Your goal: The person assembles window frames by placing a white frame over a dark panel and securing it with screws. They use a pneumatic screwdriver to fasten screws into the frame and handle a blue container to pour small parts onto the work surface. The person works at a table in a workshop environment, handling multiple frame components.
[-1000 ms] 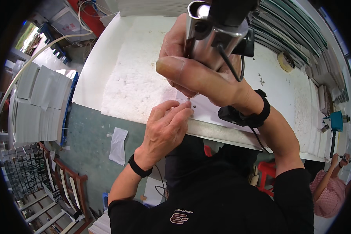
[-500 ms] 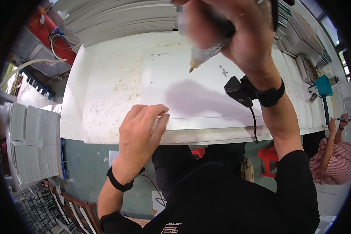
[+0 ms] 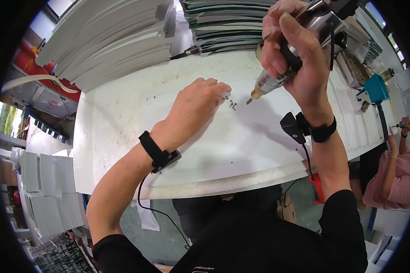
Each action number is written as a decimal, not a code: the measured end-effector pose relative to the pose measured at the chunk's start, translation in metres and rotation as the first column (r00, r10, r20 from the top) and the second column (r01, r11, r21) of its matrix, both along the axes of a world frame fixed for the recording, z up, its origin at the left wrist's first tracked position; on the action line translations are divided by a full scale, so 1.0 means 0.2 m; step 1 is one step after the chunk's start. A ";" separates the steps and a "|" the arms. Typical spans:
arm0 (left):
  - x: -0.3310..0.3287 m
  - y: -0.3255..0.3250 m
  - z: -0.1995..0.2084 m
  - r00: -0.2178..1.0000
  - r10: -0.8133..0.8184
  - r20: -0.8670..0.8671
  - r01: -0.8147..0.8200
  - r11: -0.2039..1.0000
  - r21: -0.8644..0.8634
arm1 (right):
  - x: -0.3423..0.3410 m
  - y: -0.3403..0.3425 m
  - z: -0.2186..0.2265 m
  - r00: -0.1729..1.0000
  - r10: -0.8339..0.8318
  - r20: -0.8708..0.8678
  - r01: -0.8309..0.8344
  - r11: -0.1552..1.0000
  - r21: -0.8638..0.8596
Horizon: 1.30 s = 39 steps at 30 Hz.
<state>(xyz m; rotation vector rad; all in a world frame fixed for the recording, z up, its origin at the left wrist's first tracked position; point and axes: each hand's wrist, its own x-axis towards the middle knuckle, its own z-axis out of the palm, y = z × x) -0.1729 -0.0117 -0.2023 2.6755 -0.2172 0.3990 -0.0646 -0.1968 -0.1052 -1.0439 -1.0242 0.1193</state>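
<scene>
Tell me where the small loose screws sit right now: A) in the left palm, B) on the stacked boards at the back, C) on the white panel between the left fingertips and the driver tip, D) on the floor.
C: the screws lie on the white panel, just past the left hand and beside the tip of the driver gripped by the right hand.

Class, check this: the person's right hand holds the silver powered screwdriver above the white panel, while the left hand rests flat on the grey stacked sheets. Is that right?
Not quite. The head view shows the left hand on the white panel, fingertips by the small loose screws, not on the stacked grey sheets. The right hand does hold the silver powered screwdriver.
</scene>
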 end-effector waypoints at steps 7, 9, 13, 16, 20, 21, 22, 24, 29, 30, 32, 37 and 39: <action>0.05 -0.04 -0.01 0.999 -0.037 -0.018 0.040 0.981 0.191 | 0.08 -0.04 -0.02 0.979 0.170 -0.111 -0.157 0.981 0.117; 0.04 -0.04 -0.03 0.999 -0.042 0.025 0.036 0.976 0.213 | 0.07 -0.05 -0.01 0.975 0.171 -0.140 -0.153 0.979 0.134; -0.05 -0.04 0.00 0.997 -0.011 0.081 0.004 0.996 0.089 | -0.03 -0.02 0.05 0.974 0.170 -0.151 -0.143 0.974 0.176; -0.18 -0.10 0.00 1.000 0.015 0.027 -0.010 0.982 -0.187 | -0.12 0.00 0.09 0.967 0.161 -0.197 -0.112 0.965 0.237; -0.49 -0.14 0.07 0.970 0.114 -0.214 -0.220 0.785 -0.579 | -0.24 0.07 0.14 0.925 0.248 -0.287 -0.176 0.951 0.254; -0.55 -0.14 0.05 0.965 0.143 -0.218 -0.255 0.684 -0.683 | -0.23 0.09 0.11 0.901 0.321 -0.292 -0.239 0.929 0.284; -0.60 -0.13 0.02 0.958 0.174 -0.228 -0.287 0.566 -0.773 | -0.22 0.13 0.08 0.867 0.399 -0.298 -0.306 0.899 0.313; -0.68 -0.10 -0.04 0.954 0.144 -0.265 -0.298 0.317 -0.900 | -0.25 0.18 0.05 0.816 0.472 -0.334 -0.358 0.866 0.349; -0.78 -0.06 -0.11 0.974 0.137 -0.180 -0.191 0.070 -0.979 | -0.43 0.27 0.12 0.815 0.448 -0.366 -0.335 0.881 0.333; -0.79 -0.06 -0.12 0.976 0.138 -0.171 -0.179 0.044 -0.983 | -0.44 0.28 0.12 0.816 0.452 -0.361 -0.340 0.879 0.334; -0.80 -0.05 -0.11 0.973 0.138 -0.185 -0.188 0.010 -0.982 | -0.45 0.31 0.10 0.816 0.459 -0.351 -0.348 0.875 0.337; -0.82 -0.04 -0.09 0.974 0.125 -0.191 -0.190 -0.017 -0.982 | -0.43 0.35 0.07 0.819 0.480 -0.314 -0.386 0.866 0.318; -0.82 -0.03 -0.09 0.972 0.129 -0.199 -0.199 -0.011 -0.980 | -0.46 0.36 0.08 0.816 0.477 -0.327 -0.378 0.868 0.322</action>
